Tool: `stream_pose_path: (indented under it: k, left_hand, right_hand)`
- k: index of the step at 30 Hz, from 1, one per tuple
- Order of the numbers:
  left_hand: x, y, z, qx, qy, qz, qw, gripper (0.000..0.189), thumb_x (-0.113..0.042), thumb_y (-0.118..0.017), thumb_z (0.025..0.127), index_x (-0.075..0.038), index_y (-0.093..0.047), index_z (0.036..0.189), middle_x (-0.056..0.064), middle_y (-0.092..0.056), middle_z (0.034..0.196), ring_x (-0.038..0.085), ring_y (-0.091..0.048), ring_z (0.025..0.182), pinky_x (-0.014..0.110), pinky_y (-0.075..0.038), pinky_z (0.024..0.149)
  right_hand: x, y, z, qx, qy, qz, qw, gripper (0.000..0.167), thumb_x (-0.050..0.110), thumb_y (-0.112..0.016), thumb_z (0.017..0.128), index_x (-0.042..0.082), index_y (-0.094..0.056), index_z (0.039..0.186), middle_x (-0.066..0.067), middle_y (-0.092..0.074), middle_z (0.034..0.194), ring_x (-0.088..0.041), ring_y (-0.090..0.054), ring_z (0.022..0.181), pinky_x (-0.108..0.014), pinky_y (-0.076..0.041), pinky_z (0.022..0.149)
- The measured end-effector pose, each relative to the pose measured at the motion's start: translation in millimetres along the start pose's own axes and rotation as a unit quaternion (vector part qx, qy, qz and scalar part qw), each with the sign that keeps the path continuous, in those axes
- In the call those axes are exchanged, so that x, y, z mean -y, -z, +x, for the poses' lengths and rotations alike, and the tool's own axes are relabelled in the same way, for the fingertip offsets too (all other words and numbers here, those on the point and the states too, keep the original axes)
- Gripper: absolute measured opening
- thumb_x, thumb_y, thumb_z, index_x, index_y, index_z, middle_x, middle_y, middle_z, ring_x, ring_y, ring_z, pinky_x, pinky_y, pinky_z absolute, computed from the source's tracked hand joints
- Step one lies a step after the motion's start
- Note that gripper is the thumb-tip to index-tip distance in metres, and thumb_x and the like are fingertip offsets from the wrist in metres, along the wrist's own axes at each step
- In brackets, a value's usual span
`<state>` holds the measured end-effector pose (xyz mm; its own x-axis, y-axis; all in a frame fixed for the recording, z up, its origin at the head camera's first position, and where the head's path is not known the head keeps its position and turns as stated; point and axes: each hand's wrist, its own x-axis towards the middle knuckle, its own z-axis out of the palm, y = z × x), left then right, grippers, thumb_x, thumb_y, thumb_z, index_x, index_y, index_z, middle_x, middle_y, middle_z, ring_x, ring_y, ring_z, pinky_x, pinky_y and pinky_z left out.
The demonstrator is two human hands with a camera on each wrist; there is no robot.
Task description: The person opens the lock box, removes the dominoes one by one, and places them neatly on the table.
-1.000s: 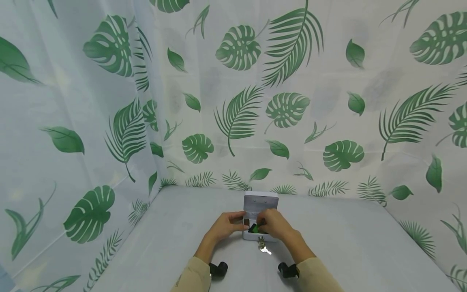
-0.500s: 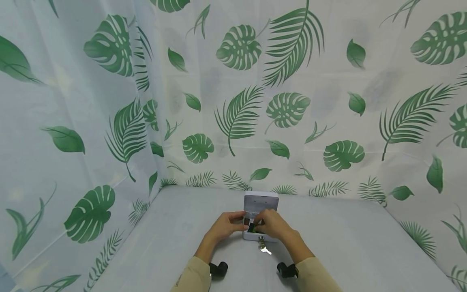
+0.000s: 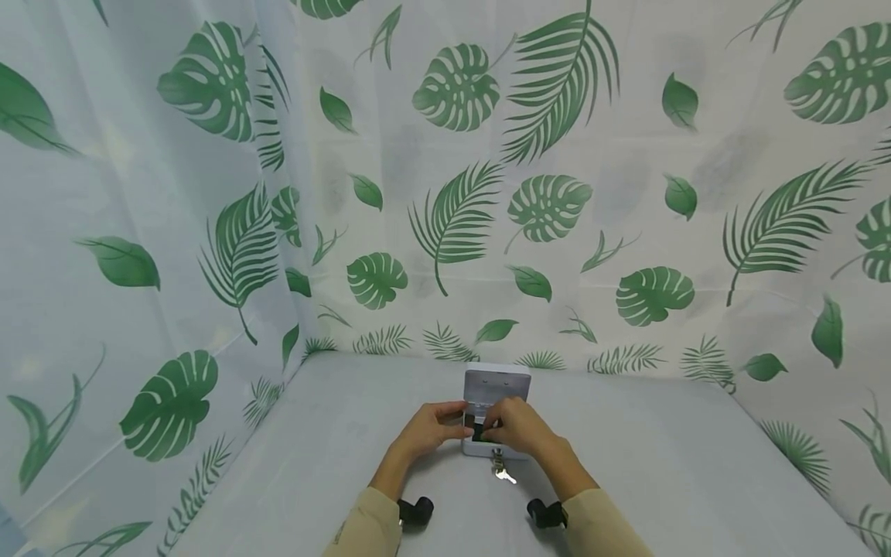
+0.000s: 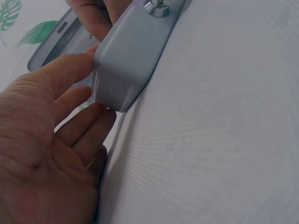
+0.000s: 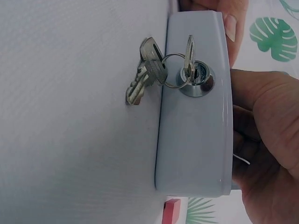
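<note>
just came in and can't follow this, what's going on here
A person has both hands at a small metal box standing on the white table, its lid up. The left hand rests against one side of the box; the right hand reaches inside, beside something dark. What the right fingers hold, if anything, is hidden. A key sits in the front lock, with at least one more hanging alongside.
</note>
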<state>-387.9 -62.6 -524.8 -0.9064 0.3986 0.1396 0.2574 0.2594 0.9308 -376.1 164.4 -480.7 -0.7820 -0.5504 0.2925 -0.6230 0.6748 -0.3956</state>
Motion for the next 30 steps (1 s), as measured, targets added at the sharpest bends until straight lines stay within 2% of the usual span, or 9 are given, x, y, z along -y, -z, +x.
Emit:
stream_pose_path:
  k: [3,10,21,30]
  left_hand:
    - [0.5,0.4,0.5,-0.002,-0.002,-0.004,1.0,0.06,-0.024,-0.084,0.089,-0.006,-0.063,0.142,0.013,-0.064,0.145,0.034,-0.057,0.14,0.055,-0.04,0.119]
    - [-3.5,2.7,0.3,-0.002,-0.008,-0.005,1.0,0.059,-0.024,-0.085,0.089,-0.005,-0.064,0.141,0.012,-0.065,0.144,0.034,-0.058,0.139,0.056,-0.04,0.12]
    - [0.8,0.5,-1.4,-0.003,-0.004,0.002,1.0,0.059,-0.025,-0.085,0.089,-0.006,-0.064,0.141,0.012,-0.066,0.143,0.032,-0.059,0.138,0.054,-0.041,0.119]
    - [0.9,-0.6,-0.3,-0.001,0.009,0.002,1.0,0.062,-0.028,-0.086,0.088,-0.008,-0.064,0.142,0.009,-0.065,0.144,0.03,-0.059,0.138,0.053,-0.042,0.119]
  right_hand:
    - [-0.6,0.2,0.4,0.006,0.005,-0.009,0.9999,0.004,0.007,-0.086,0.083,0.009,-0.082,0.082,0.001,-0.077,0.077,-0.004,-0.064,0.067,-0.025,-0.055,0.062]
    - [-4.3,-2.6,1.7,0.017,-0.036,-0.024,0.9989,0.014,0.004,-0.087,0.079,0.008,-0.082,0.091,-0.001,-0.079,0.086,-0.015,-0.071,0.08,-0.038,-0.061,0.074]
    - [-9.2,-4.7,0.1,0.022,-0.047,-0.019,0.9985,0.012,0.006,-0.087,0.081,0.007,-0.081,0.091,0.0,-0.076,0.082,-0.007,-0.059,0.072,-0.033,-0.056,0.069]
    - [-9.5,-5.3,1.1,0.019,-0.048,-0.024,0.9984,0.013,0.009,-0.089,0.08,0.008,-0.081,0.09,0.003,-0.074,0.079,-0.012,-0.059,0.074,-0.033,-0.053,0.068]
